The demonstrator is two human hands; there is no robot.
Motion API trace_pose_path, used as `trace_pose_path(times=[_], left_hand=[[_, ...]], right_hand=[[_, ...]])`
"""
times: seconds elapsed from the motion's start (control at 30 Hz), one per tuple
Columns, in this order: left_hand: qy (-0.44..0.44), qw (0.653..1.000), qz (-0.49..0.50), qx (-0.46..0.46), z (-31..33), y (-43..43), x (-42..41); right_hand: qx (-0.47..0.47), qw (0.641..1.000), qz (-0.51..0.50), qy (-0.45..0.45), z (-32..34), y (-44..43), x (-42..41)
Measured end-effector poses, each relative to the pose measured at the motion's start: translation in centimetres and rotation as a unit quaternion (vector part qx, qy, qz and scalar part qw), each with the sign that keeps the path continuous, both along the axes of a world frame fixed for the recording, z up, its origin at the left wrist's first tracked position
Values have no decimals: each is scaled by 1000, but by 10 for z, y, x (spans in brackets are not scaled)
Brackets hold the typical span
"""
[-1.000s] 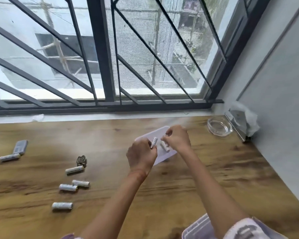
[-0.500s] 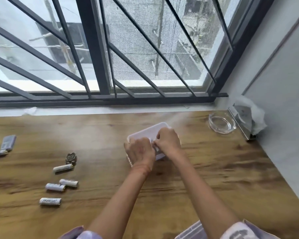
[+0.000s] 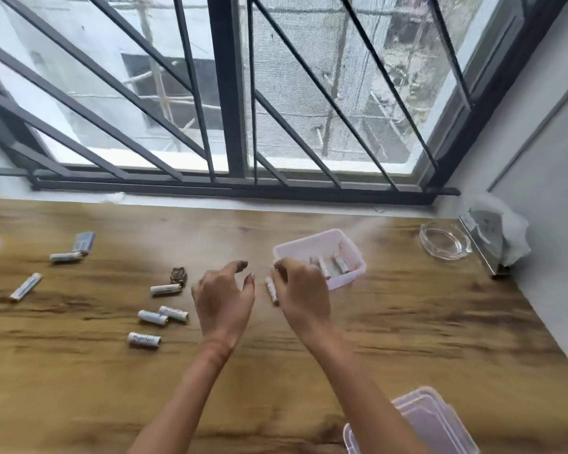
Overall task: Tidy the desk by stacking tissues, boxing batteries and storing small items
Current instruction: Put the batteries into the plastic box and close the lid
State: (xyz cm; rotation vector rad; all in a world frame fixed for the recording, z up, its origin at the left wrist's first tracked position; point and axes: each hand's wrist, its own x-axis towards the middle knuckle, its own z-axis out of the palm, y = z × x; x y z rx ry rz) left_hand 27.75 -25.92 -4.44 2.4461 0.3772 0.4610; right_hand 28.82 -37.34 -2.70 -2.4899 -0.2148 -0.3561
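While loose batteries [image 3: 153, 317] lie on the desk [image 3: 79, 371] at nine o'clock from the left hand [image 3: 223, 299], this hand hovers with fingers spread wide and holds nothing. The right hand [image 3: 304, 293] pinches one battery [image 3: 272, 291] with curled fingers. At one o'clock from it, the plastic box [image 3: 350, 277] contains stored batteries [image 3: 340, 264].

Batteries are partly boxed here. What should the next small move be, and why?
Probably the right hand should carry the battery it seems to pinch over the clear box and drop it in: others already lie inside, and this one is just outside its left wall.
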Motion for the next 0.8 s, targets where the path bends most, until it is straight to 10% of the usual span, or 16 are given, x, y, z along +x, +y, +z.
trace_pose_path(times=[0.47,0.8], left_hand=[[74,997,25,-27,-33,120,-80],[87,996,-15,32,-33,135,-90]], right_hand=[[-228,970,-29,83,-45,56,-5],[49,996,-19,76,-43,57,-25]])
